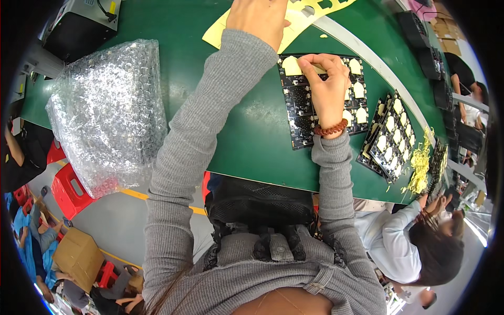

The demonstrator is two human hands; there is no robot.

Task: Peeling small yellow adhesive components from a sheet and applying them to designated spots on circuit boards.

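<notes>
A black circuit board panel point(299, 113) lies on the green table ahead of me. Pale yellow arch-shaped stickers point(358, 90) cover parts of its far and right sides; its lower left is bare. My right hand point(329, 84), with a brown coiled band at the wrist, is over the panel, thumb and fingers pinched together around a pale yellow sticker point(319, 69) that is mostly hidden. Beside the thumb, another sticker point(292, 66) sits at the panel's far left corner. Farther off, my left hand point(257, 23) is on a yellow die-cut sheet point(215, 34); the upper frame edge cuts off its fingers.
Stacked stickered panels point(390, 137) lie to the right, near a heap of yellow scraps point(420, 167). A bubble-wrap bag point(113, 115) hangs over the table's left edge. A pale curved strip point(386, 73) crosses the right. A co-worker point(399, 247) is at the lower right.
</notes>
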